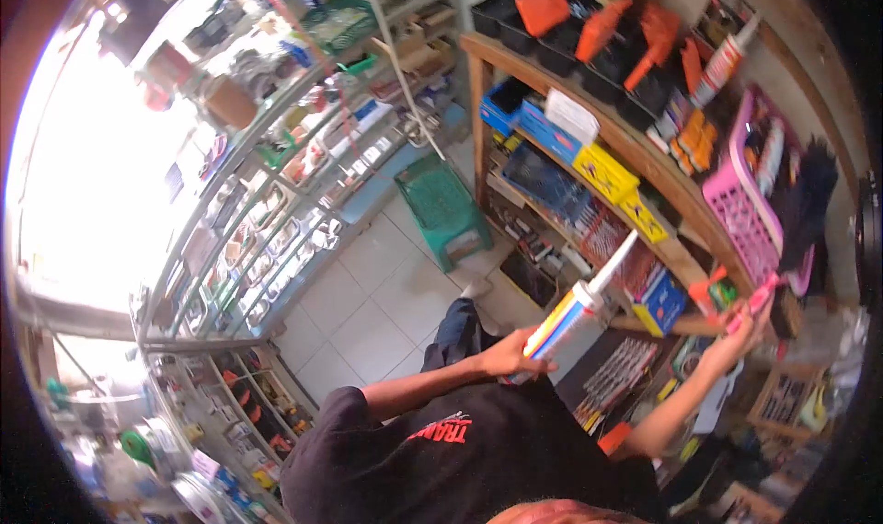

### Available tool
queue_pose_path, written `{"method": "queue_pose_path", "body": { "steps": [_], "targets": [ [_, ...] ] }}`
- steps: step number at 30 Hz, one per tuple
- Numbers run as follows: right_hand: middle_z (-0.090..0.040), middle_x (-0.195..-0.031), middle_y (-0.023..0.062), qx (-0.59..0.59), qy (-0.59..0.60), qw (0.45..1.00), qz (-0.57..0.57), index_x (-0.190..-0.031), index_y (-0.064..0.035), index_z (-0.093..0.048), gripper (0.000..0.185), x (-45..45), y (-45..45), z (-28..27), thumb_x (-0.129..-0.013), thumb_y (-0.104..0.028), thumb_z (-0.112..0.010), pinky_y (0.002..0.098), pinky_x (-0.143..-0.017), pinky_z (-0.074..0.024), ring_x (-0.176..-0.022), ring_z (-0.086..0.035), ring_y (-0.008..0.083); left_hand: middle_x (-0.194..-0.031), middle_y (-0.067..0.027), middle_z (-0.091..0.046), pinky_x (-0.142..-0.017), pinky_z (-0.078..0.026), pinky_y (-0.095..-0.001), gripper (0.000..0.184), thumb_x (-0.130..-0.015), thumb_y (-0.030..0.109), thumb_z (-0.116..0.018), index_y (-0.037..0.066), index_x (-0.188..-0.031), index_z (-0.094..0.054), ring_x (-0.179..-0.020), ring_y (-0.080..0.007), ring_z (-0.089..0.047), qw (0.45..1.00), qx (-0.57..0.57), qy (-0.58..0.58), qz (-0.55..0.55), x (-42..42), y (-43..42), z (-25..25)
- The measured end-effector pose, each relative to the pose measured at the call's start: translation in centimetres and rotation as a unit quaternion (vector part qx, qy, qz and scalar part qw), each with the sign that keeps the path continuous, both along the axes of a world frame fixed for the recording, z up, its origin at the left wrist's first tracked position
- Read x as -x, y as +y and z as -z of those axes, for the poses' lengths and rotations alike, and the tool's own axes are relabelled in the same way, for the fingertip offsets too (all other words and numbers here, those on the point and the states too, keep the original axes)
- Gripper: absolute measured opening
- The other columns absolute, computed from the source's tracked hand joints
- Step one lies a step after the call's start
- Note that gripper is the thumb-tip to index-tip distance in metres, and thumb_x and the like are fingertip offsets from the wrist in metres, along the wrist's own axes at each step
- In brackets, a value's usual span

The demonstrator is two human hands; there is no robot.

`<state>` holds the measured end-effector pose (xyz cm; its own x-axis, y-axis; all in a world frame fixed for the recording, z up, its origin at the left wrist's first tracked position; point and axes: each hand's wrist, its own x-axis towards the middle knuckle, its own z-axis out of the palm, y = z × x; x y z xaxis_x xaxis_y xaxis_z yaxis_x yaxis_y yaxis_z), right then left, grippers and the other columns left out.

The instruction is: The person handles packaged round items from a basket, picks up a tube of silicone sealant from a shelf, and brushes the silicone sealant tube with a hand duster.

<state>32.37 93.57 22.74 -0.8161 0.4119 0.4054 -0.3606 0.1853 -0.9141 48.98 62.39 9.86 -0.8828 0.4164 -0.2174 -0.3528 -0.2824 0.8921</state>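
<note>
My left hand (pixel 517 355) is wrapped round the lower part of a white sealant cartridge (pixel 563 322) with yellow, blue and red stripes. The cartridge tilts, its long white nozzle (pixel 614 262) pointing up and to the right. Over on the right, my right hand (pixel 750 329) is closed on a pink object at the lower edge of a pink basket (pixel 747 213). What this object is cannot be made out. Beside that hand is an orange and green item (pixel 720 292) on the shelf.
Wooden shelves (pixel 598 87) at the right carry orange tools, black bins, blue and yellow boxes. A green stool (pixel 443 207) stands on the tiled floor (pixel 372 294). Metal racks (pixel 267 220) full of small goods line the left. Another cartridge (pixel 722 69) leans at the upper right.
</note>
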Motion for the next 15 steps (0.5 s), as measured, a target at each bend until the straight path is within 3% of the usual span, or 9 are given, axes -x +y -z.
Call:
{"method": "queue_pose_path", "body": {
  "steps": [2,4,8,11,12,14,15],
  "targets": [
    [-0.054,-0.078,0.0038,0.062,-0.009,0.998,-0.003,-0.14,-0.0018,-0.038,0.062,-0.7,-0.2,1.4,-0.083,-0.014,-0.056,0.0242,-0.054,-0.0372,-0.06,-0.045,0.0107,-0.085,-0.0033,-0.059,-0.06,-0.049,-0.0273,0.056,-0.08,0.015,-0.074,0.004,-0.127,-0.047,-0.067,-0.0107,-0.059,1.0,-0.008,-0.025,-0.004,-0.2,0.3,0.1],
    [-0.056,-0.079,0.0061,0.106,-0.022,0.99,-0.091,-0.137,-0.0015,-0.04,0.061,-1.6,0.8,3.0,-0.079,-0.012,-0.057,0.0245,-0.053,-0.0392,-0.062,-0.049,0.0124,-0.084,-0.0022,-0.058,-0.06,-0.05,-0.0269,0.042,-0.078,0.011,-0.076,0.002,-0.11,-0.049,-0.068,-0.0111,-0.059,0.999,-0.021,-0.038,-0.009,-0.4,0.7,-0.4],
    [-0.055,-0.079,0.0067,0.168,-0.066,0.981,-0.077,-0.12,-0.0044,-0.045,0.051,-3.4,-1.4,4.0,-0.071,-0.008,-0.056,0.0236,-0.046,-0.0383,-0.056,-0.049,0.0132,-0.086,-0.0055,-0.059,-0.063,-0.051,-0.0282,0.037,-0.083,0.016,-0.07,0.002,-0.109,-0.049,-0.073,-0.0128,-0.061,0.998,-0.025,-0.015,0.051,-0.9,1.2,-0.2],
    [-0.051,-0.077,0.0084,0.215,-0.081,0.967,-0.109,-0.108,-0.0084,-0.045,0.04,-4.3,-0.7,7.2,-0.069,-0.007,-0.054,0.0232,-0.035,-0.0289,-0.042,-0.04,0.0117,-0.086,-0.0082,-0.059,-0.064,-0.052,-0.0297,0.04,-0.092,0.035,-0.058,0.001,-0.112,-0.048,-0.073,-0.0151,-0.062,0.994,-0.1,-0.022,0.042,-1.5,1.7,0.4],
    [-0.052,-0.081,0.0094,0.232,-0.08,0.962,-0.121,-0.106,-0.0089,-0.045,0.039,-5.1,-0.8,7.5,-0.069,-0.007,-0.054,0.0234,-0.035,-0.0298,-0.041,-0.039,0.0113,-0.086,-0.0092,-0.06,-0.064,-0.052,-0.0304,0.045,-0.093,0.041,-0.05,0.001,-0.113,-0.048,-0.073,-0.0163,-0.062,0.989,-0.137,-0.049,0.041,-1.7,2.0,1.1],
    [-0.053,-0.084,0.0104,0.245,-0.072,0.962,-0.098,-0.104,-0.008,-0.046,0.036,-6.2,-0.8,8.9,-0.069,-0.007,-0.054,0.0229,-0.035,-0.0298,-0.04,-0.038,0.011,-0.087,-0.0111,-0.06,-0.064,-0.053,-0.0318,0.058,-0.096,0.054,-0.035,0.001,-0.115,-0.048,-0.072,-0.0186,-0.063,0.972,-0.209,-0.105,0.036,-2.2,2.5,2.9],
    [-0.054,-0.086,0.0113,0.227,-0.051,0.965,-0.119,-0.1,-0.0069,-0.046,0.032,-6.4,-0.5,9.7,-0.069,-0.006,-0.053,0.0226,-0.035,-0.0301,-0.039,-0.037,0.0111,-0.086,-0.0131,-0.061,-0.065,-0.053,-0.0343,0.073,-0.094,0.065,-0.02,0.001,-0.116,-0.049,-0.071,-0.0226,-0.063,0.973,-0.204,-0.1,0.036,-2.4,2.7,3.0]
  ]
}}
